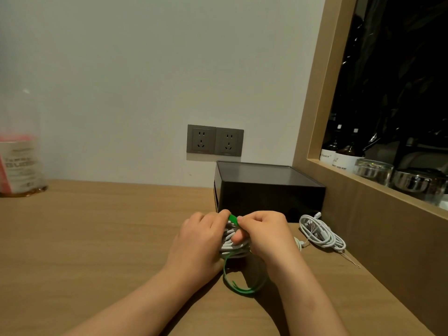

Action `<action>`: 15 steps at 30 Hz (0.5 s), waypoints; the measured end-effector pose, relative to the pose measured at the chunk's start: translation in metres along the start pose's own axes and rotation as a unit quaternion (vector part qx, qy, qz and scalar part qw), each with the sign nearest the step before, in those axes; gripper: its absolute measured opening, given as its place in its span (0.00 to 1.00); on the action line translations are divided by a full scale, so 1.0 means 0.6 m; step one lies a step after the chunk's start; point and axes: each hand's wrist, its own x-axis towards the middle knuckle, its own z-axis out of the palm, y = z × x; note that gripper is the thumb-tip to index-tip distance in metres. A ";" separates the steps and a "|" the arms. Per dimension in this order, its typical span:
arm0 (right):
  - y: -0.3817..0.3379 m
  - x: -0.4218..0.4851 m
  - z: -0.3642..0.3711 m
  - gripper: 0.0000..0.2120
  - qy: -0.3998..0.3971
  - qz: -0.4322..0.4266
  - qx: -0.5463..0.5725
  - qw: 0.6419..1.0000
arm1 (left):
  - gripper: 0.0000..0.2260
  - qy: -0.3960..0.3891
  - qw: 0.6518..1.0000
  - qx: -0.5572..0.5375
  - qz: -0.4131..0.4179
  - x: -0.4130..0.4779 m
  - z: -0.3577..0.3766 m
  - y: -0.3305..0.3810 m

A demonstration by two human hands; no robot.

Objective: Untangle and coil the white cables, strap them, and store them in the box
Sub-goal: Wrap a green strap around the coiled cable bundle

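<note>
i record, on the desk (97, 238), the black box (269, 190) in its far right corner. just before it, left hand (201, 241) curls tight round the coiled white cable (234, 243), and right hand (266, 234) pinches the green strap (233, 218) over its top.

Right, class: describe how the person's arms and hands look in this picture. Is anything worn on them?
The left hand and right hand are bare: no gloves, and no rings show. The left forearm and right forearm are bare too, with no sleeve, watch or bracelet in view up to the frame's bottom edge.
</note>
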 end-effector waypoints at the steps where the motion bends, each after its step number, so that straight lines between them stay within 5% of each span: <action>1: 0.000 0.000 0.001 0.10 0.000 0.003 0.002 1.000 | 0.35 0.005 1.000 0.001 -0.006 0.001 0.000 0.001; 9: -0.002 -0.004 -0.006 0.09 -0.023 0.016 0.000 1.000 | 0.32 0.011 0.999 0.044 0.021 0.003 0.011 -0.007; 15: -0.014 -0.009 -0.020 0.11 -0.098 -0.010 0.003 0.995 | 0.24 0.052 0.989 -0.061 -0.121 0.016 -0.003 -0.026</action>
